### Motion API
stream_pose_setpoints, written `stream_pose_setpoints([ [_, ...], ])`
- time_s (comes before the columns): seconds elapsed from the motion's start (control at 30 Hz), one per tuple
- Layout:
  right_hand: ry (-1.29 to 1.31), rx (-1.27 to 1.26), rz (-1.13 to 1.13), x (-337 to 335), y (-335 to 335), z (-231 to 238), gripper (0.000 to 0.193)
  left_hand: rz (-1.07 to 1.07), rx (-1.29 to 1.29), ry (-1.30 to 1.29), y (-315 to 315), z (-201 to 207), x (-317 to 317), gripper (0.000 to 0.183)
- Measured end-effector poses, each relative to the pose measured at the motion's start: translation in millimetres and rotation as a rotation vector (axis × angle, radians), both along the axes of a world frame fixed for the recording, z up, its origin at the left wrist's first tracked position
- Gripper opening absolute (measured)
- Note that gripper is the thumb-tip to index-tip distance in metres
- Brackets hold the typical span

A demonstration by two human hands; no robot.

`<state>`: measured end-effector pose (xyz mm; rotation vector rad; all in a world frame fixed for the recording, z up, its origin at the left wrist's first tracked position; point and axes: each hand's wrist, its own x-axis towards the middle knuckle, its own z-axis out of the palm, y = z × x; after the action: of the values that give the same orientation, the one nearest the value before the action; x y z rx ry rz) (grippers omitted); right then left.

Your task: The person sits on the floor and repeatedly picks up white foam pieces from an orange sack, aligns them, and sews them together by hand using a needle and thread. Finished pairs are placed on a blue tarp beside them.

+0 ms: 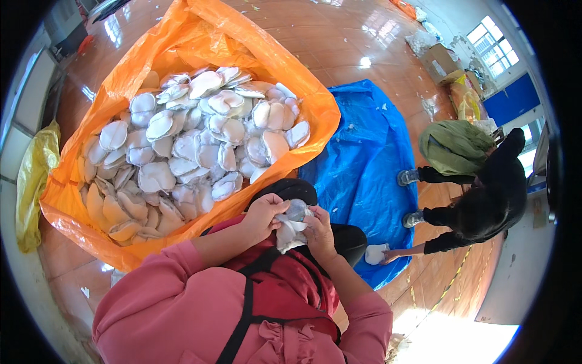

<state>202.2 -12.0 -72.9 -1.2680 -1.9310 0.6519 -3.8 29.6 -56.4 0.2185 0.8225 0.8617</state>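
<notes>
My left hand [264,214] and my right hand [320,230] both grip one white padded cup piece [292,225] in front of my chest, above my lap. The piece is bunched between my fingers, with part of it hanging down. Just beyond my hands lies a big open orange plastic bag [285,67] heaped with several white and cream padded cups [194,133]. I wear pink sleeves and a dark red apron with black straps.
A blue plastic sheet [364,158] lies on the brown tiled floor to my right. A crouching person in black reaches down to a white piece [376,253] at the sheet's near edge. A yellow bag [33,182] stands at left; boxes and bags sit at the far right.
</notes>
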Motion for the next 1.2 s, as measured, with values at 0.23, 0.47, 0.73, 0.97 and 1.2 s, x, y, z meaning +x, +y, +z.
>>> stream_pose_setpoints([
  [0.23,0.066,-0.133,0.102,-1,-8,12,0.031,-0.642,0.924,0.870,19,21,-34,0.045],
  [0.47,-0.034,-0.144,0.174,-17,-20,27,0.023,-1.199,1.245,0.955,31,47,-31,0.042],
  [0.73,-0.042,-0.210,0.299,-12,-37,38,0.024,-1.420,1.461,0.789,23,51,-30,0.034],
  [0.97,-0.100,-0.200,0.455,2,-42,70,0.032,-1.522,1.784,0.727,3,57,-25,0.026],
  [1.2,-0.085,-0.255,0.446,7,-50,52,0.031,-1.437,1.933,0.696,-6,54,-31,0.009],
])
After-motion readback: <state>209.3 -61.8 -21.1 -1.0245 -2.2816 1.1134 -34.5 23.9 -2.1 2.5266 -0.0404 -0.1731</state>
